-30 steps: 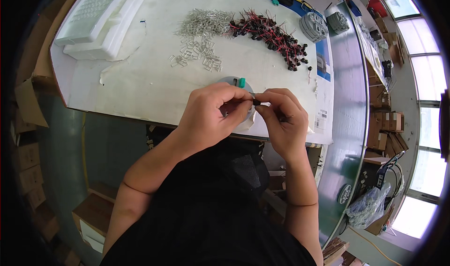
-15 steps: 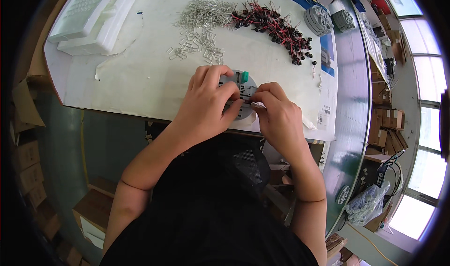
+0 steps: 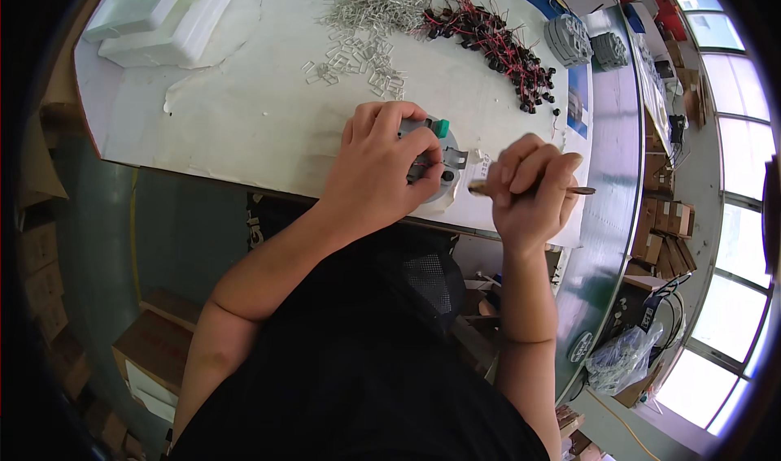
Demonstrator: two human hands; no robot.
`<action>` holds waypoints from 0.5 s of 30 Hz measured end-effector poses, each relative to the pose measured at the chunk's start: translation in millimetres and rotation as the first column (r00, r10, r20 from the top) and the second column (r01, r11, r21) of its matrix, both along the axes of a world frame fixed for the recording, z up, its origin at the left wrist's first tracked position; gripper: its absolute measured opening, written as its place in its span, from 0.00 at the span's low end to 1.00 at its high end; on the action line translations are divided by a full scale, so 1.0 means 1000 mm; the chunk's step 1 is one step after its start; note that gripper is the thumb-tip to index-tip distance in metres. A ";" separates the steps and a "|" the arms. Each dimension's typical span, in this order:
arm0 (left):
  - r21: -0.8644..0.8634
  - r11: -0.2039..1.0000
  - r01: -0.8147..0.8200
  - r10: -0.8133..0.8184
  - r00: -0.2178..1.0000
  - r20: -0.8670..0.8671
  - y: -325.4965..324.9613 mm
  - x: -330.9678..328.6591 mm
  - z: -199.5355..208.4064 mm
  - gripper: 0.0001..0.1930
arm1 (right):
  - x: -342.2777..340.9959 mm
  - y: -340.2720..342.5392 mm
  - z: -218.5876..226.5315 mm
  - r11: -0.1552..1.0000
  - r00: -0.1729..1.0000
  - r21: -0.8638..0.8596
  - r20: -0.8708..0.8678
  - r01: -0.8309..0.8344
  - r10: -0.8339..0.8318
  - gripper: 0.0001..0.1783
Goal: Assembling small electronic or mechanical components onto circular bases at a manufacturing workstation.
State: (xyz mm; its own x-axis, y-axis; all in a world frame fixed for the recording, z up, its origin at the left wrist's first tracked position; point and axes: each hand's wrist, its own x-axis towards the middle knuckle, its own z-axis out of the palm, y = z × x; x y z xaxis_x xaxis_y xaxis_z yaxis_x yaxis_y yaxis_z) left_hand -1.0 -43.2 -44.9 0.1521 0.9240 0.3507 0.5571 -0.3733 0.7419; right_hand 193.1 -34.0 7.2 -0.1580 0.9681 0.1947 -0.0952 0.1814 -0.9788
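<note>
My left hand (image 3: 376,158) is closed on a round grey plastic part (image 3: 452,142) near the table's front edge, thumb and fingertips pressing on it. A small green piece (image 3: 441,128) stands up at its far side, and a grey tab (image 3: 459,159) sticks out to the right. Beside the tab, my right hand (image 3: 529,186) is raised and wrapped round a thin brown stick-like tool (image 3: 582,191). One end of the tool points left toward the part; its exact kind is unclear. My left fingers hide much of the part's middle.
Bent metal wire clips (image 3: 370,30) lie in a heap across the table (image 3: 244,111). Several black components with red wires (image 3: 496,50) are piled beyond. Stacked grey parts (image 3: 568,40) stand at the far right, white foam trays (image 3: 163,30) at the far left.
My right hand has left the round part, moved right and up, and now shows a thin tool in its grip. The left hand stays on the part.
</note>
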 end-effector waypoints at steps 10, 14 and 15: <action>0.057 0.997 0.045 -0.044 0.999 -0.014 0.000 -0.005 -0.002 0.20 | -0.039 0.009 -0.013 0.972 0.972 0.233 0.225 0.012 -0.066 0.36; 0.125 0.992 0.016 0.001 0.991 -0.137 -0.001 -0.009 0.019 0.37 | -0.027 0.017 -0.018 0.981 0.995 0.165 0.048 -0.098 0.091 0.38; 0.133 0.991 0.016 0.002 0.990 -0.138 0.001 -0.008 0.025 0.37 | -0.025 0.018 -0.009 0.988 0.983 0.092 -0.128 -0.123 0.134 0.38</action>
